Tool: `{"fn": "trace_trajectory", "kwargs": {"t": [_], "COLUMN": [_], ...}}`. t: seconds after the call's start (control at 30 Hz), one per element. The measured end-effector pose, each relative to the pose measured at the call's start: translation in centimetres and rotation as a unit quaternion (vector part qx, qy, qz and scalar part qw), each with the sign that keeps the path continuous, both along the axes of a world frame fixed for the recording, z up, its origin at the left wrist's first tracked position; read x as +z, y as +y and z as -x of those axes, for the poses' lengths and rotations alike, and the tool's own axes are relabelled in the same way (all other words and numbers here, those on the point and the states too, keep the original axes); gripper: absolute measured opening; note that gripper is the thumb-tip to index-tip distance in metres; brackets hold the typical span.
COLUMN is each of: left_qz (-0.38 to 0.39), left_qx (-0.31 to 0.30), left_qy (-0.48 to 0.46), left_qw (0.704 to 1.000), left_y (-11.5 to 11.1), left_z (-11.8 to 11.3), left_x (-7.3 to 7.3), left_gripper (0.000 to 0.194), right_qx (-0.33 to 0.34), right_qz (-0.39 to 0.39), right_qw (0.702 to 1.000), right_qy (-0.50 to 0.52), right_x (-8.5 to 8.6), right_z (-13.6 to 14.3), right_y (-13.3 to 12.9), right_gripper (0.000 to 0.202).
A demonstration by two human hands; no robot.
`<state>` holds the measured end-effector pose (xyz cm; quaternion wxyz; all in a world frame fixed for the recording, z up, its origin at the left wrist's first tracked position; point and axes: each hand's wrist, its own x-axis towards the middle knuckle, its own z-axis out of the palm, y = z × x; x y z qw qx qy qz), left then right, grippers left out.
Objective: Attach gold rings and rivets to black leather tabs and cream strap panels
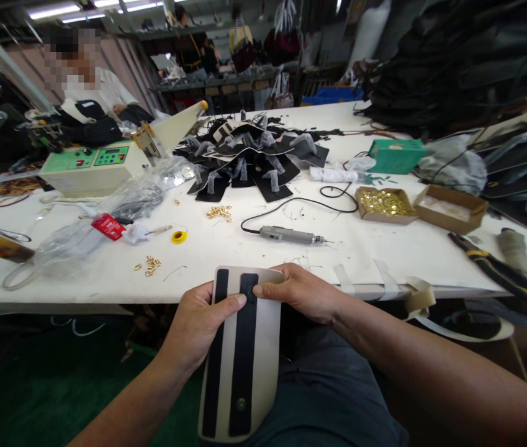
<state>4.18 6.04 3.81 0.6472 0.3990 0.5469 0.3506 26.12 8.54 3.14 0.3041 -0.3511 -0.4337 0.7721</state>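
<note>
A pale panel (267, 354) with two black strips hangs over the table's front edge, above my lap. My left hand (202, 316) grips its left side, the thumb pressing on the right-hand black strip (243, 347). On the other side my right hand (303, 290) holds the upper right edge, its thumb beside a small dark hole in that strip. Both hands' other fingers are hidden behind the panel. A round metal stud (241, 404) sits near the strip's lower end.
Beyond the panel lie a grey electric screwdriver (288, 235), a yellow tape roll (179, 237) and gold rings (152, 265). Black pieces (244, 161) are piled behind. Pliers (496, 267) and a box of gold parts (387, 203) are at right. A person (100, 84) sits back left.
</note>
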Motion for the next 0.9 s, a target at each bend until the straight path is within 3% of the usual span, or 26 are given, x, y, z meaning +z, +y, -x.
{"fn": "trace_trajectory", "kwargs": {"t": [0.17,0.37,0.63,0.9], "left_qz": [0.020,0.017,-0.034,-0.031], "left_qx": [0.007,0.009,-0.012,-0.090], "left_qy": [-0.026,-0.018,0.071,0.103], "left_qw": [0.999,1.000,0.997,0.990], "left_y": [0.8,1.7,1.6,2.5], "left_z": [-0.5,-1.2,-2.1,-5.7], "left_x": [-0.1,-0.5,0.3,0.8], "left_gripper": [0.040,0.041,0.040,0.041], "right_qx": [-0.030,-0.078,-0.076,-0.165], "right_qz": [0.005,0.001,0.009,0.030], "right_qw": [0.999,0.996,0.994,0.976], "right_qy": [-0.024,0.033,0.072,0.142], "right_x": [-0.6,-1.6,-2.1,-3.5], "right_z": [0.1,0.2,-0.8,-3.7], "right_y": [0.5,0.9,0.1,-2.0], "right_gripper": [0.021,0.016,0.034,0.038]}}
